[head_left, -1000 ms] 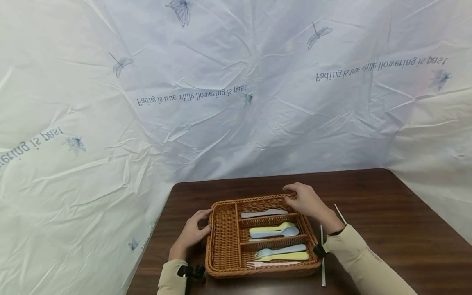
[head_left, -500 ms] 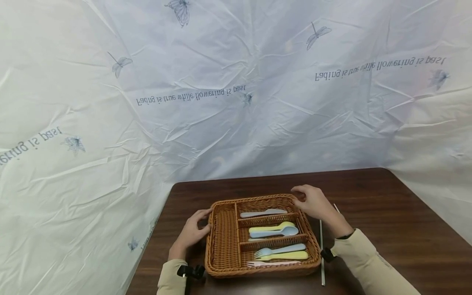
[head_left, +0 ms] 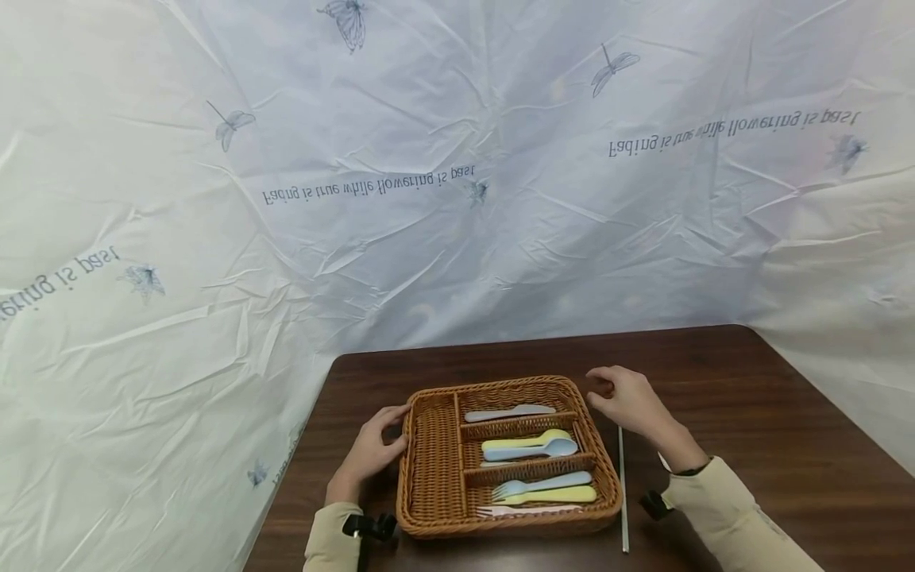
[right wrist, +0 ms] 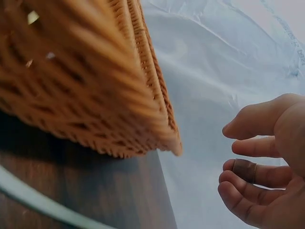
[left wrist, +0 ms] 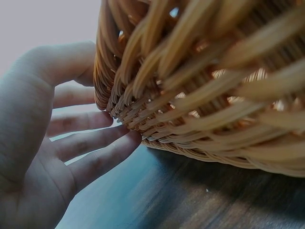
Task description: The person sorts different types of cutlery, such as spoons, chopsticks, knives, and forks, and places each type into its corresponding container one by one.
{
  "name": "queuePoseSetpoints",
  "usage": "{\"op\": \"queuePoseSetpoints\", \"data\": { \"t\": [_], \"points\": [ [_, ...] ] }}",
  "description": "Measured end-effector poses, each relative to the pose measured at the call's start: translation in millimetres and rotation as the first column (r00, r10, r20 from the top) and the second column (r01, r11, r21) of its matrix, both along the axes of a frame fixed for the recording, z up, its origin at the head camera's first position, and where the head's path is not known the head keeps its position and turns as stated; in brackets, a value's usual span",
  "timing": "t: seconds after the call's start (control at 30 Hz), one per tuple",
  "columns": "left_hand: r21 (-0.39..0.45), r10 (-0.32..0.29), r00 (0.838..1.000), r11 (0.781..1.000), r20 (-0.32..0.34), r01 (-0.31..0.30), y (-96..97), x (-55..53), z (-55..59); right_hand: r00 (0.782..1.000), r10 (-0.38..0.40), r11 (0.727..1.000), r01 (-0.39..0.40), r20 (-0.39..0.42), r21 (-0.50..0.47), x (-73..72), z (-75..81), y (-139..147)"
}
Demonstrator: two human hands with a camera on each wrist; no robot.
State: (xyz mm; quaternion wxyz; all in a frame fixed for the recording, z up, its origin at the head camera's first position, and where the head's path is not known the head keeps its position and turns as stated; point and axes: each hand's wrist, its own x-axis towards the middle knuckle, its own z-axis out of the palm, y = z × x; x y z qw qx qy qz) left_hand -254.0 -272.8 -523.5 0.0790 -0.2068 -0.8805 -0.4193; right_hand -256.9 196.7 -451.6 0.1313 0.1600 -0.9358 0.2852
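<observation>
A brown wicker cutlery tray (head_left: 432, 524) lies on the table with its compartments facing up. My left hand (head_left: 372, 449) rests against the tray's left side; in the left wrist view the fairly straight fingers (left wrist: 102, 162) touch its outer wall. Just beyond the tray's right rim, my right hand (head_left: 632, 401) hovers with loosely bent fingers, holding nothing. A grey-white knife (head_left: 511, 413) occupies the back compartment. Yellow (head_left: 525, 441) and blue spoons (head_left: 532, 451) lie in the middle one. The front one holds a blue fork (head_left: 543, 483), a yellow-handled utensil (head_left: 550, 496) and a pale pink fork (head_left: 529, 510).
Close to the tray's right side lies a thin, light-coloured stick (head_left: 623, 492). Part of another white piece (head_left: 664, 461) shows beside my right wrist. The dark wooden table (head_left: 772, 429) extends right, and a crumpled white printed sheet (head_left: 443, 262) hangs behind it.
My right hand has come away from the tray's back right corner, moving right and slightly toward me. The left hand and the tray stay as they were.
</observation>
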Motion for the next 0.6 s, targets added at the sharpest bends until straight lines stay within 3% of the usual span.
{"op": "queuePoseSetpoints", "data": {
  "t": [0.27, 0.6],
  "points": [
    [-0.013, 0.002, 1.000, 1.000, -0.002, -0.002, 0.3, 0.9, 0.7, 0.999, -0.036, 0.999, 0.035, 0.038, 0.023, 7.7, -6.2, 12],
    [-0.005, 0.002, 1.000, 1.000, -0.002, -0.002, 0.1, 1.4, 1.8, 0.996, -0.055, 0.997, 0.051, 0.076, 0.050, 6.6, -16.8, 22]
  ]
}}
